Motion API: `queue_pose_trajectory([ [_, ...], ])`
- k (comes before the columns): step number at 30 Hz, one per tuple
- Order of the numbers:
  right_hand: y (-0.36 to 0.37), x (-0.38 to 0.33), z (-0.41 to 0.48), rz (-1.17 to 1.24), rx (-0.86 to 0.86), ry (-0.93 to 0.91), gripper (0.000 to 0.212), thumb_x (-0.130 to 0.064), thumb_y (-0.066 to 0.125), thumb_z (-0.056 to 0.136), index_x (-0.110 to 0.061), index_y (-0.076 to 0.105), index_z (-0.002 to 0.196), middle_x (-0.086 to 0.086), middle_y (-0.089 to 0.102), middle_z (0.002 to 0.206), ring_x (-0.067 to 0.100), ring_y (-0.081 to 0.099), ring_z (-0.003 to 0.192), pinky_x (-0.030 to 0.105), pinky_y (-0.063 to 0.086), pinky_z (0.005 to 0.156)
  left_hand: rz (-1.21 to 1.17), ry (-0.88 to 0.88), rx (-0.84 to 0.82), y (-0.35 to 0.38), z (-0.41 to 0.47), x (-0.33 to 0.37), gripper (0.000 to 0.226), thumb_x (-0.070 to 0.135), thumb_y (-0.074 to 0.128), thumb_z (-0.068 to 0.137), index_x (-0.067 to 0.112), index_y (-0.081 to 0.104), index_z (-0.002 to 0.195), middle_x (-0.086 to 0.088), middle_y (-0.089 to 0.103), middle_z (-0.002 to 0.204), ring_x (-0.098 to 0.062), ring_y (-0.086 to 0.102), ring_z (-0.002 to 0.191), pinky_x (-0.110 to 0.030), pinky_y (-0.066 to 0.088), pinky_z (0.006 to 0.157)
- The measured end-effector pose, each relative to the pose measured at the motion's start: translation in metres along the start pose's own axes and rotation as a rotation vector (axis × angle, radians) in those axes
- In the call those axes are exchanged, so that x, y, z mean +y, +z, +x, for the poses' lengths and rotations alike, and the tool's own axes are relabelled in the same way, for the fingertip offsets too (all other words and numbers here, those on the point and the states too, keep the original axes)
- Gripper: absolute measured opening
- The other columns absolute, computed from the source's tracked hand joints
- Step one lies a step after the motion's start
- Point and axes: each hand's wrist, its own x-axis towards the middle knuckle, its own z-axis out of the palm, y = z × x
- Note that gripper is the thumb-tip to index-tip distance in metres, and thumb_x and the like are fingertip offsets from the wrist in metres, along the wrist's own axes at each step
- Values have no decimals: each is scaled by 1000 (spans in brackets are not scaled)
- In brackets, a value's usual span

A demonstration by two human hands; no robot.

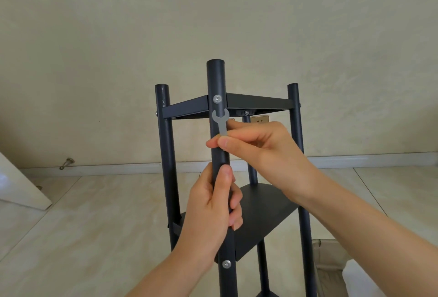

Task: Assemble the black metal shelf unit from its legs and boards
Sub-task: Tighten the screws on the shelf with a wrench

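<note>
The black metal shelf unit stands upright in the middle of the view, with its near leg (216,78) closest to me. A top board (258,103) and a lower board (263,211) are fixed between the legs. A silver bolt (217,99) sits in the near leg at the top board, another bolt (226,264) at the lower board. My left hand (213,211) is wrapped around the near leg between the two boards. My right hand (256,147) pinches a small flat grey wrench (221,121), its open jaw pointing up just below the upper bolt.
Left leg (166,145) and right leg (299,154) flank the boards. A beige wall with a socket (260,119) is behind. A white door edge (21,187) and a doorstop (67,163) lie at the left. Cardboard and white packing (331,266) sit at the lower right on the tiled floor.
</note>
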Motion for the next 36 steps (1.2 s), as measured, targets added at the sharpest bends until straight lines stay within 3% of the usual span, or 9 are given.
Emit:
queue_pose_trajectory([
  [4, 0, 4, -1, 31, 2, 17, 17, -11, 63, 94, -19, 78, 95, -12, 74, 107, -16, 55, 112, 5, 41, 92, 13, -13, 2, -2, -2, -3, 55, 71, 49, 76, 16, 52, 83, -1, 45, 59, -13, 36, 42, -23, 39, 44],
  [11, -6, 1, -3, 30, 20, 55, 16, -12, 63, 93, -16, 78, 93, -10, 76, 102, -3, 63, 109, 11, 45, 96, 66, 40, -19, -6, -2, -5, 52, 71, 47, 84, 19, 54, 83, 0, 47, 60, -12, 39, 43, -23, 42, 46],
  [18, -12, 10, -9, -211, 117, 180, 26, -15, 61, 93, -9, 74, 71, -6, 75, 95, 1, 64, 105, 35, 42, 105, 82, 43, -86, -11, -2, 1, 32, 62, 53, 80, 30, 57, 75, -2, 47, 60, -14, 41, 42, -25, 46, 48],
  [20, -12, 12, -10, -287, 107, 238, 28, -18, 61, 93, -10, 73, 69, -4, 75, 95, 3, 63, 105, 29, 42, 100, 99, 37, -99, -13, -2, 3, 25, 60, 55, 78, 36, 57, 72, -2, 46, 59, -15, 42, 42, -25, 47, 48],
  [23, -11, 11, -8, -355, 141, 267, 29, -20, 59, 94, -12, 73, 70, -2, 72, 87, 3, 63, 89, 15, 42, 78, 119, 40, -124, -15, -3, 4, 21, 57, 57, 77, 39, 56, 66, -1, 48, 58, -16, 43, 41, -26, 49, 48],
  [26, -8, 10, -3, -392, 175, 224, 31, -22, 58, 94, -14, 70, 66, 12, 63, 75, 16, 55, 65, 24, 41, 63, 136, 39, -159, -18, -2, 5, 22, 57, 58, 77, 37, 56, 67, 0, 49, 58, -16, 46, 42, -27, 50, 49],
  [28, -5, 9, -1, -391, 179, 210, 33, -22, 58, 95, -16, 68, 64, 8, 53, 62, 8, 42, 49, 20, 34, 50, 141, 28, -185, -20, -1, 5, 26, 58, 59, 76, 33, 57, 72, 0, 50, 58, -16, 47, 43, -27, 51, 51],
  [31, -1, 10, 2, -339, 211, 216, 33, -23, 59, 94, -15, 67, 63, -8, 38, 46, 6, 34, 42, 11, 30, 47, 153, 11, -202, -23, 0, 6, 31, 61, 60, 74, 30, 58, 78, 0, 52, 60, -17, 49, 45, -28, 52, 54],
  [36, 4, 13, 8, -295, 245, 178, 35, -22, 59, 95, -15, 68, 62, -6, 37, 47, 6, 34, 45, 8, 34, 52, 170, -1, -212, -25, 3, 8, 21, 59, 60, 75, 38, 59, 74, 1, 53, 60, -16, 51, 46, -28, 54, 55],
])
